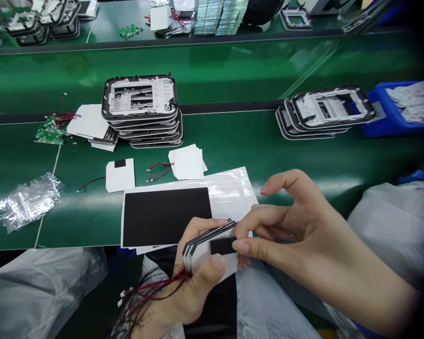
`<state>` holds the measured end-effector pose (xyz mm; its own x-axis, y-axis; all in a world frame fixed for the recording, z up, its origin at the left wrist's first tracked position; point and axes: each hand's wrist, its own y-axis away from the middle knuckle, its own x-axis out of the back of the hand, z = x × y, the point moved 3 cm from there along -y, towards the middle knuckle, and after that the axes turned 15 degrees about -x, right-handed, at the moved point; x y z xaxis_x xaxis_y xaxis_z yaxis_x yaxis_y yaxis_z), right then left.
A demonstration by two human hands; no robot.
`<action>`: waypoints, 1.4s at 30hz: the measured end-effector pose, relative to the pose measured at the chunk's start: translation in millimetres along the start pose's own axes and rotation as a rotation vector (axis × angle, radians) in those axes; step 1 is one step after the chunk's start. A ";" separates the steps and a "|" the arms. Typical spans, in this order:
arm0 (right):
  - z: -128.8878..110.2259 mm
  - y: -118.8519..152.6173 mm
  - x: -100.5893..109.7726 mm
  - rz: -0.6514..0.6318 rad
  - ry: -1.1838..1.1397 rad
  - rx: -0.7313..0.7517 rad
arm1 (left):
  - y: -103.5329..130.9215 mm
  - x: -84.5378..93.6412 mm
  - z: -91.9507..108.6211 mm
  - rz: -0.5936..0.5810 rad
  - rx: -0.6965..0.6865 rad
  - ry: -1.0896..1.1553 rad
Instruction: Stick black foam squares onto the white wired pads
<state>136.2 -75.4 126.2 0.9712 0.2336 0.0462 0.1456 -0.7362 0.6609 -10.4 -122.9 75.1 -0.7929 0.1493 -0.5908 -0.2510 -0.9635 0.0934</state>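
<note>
My left hand (pixel 194 282) is closed round a fanned stack of thin white square panels (pixel 201 256) with black edges, its thumb on the top face. Red and black wires (pixel 162 287) with white plugs trail from the stack over my wrist. A black tape piece (pixel 222 246) lies on the top panel. At its right end, the thumb and index finger of my right hand (pixel 286 230) pinch together. Behind the stack, a black sheet (pixel 166 212) rests on white glossy backing (pixel 231 186). Another white panel with black tape (pixel 120 178) lies on the green bench, beside several wired panels (pixel 188 162).
Stacked device frames stand at centre (pixel 139 99) and right (pixel 332 108). A blue bin (pixel 381 113) holds white parts. Green circuit boards (pixel 51 132), white panels (pixel 88 121) and a clear plastic bag (pixel 31 200) lie left. A raised ledge (pixel 229 106) runs behind.
</note>
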 end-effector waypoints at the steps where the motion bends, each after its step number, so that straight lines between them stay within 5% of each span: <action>1: 0.6 0.2 0.2 0.001 0.000 -0.002 | 0.5 0.5 -0.4 0.001 0.008 -0.008; 6: 1.9 1.1 0.7 0.006 0.009 -0.019 | 0.7 0.8 -1.4 -0.072 0.003 -0.010; 12: 0.4 0.8 -0.2 0.020 0.014 -0.054 | 0.4 -2.6 1.8 0.037 -0.028 -0.012; 42: 6.2 5.0 -4.3 0.180 0.121 0.059 | 2.7 0.4 -2.8 0.169 0.025 -0.144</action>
<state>133.9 -84.0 124.6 0.9534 0.1665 0.2515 -0.0143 -0.8080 0.5890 -9.9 -126.1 72.8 -0.8954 0.0179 -0.4450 -0.1199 -0.9719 0.2023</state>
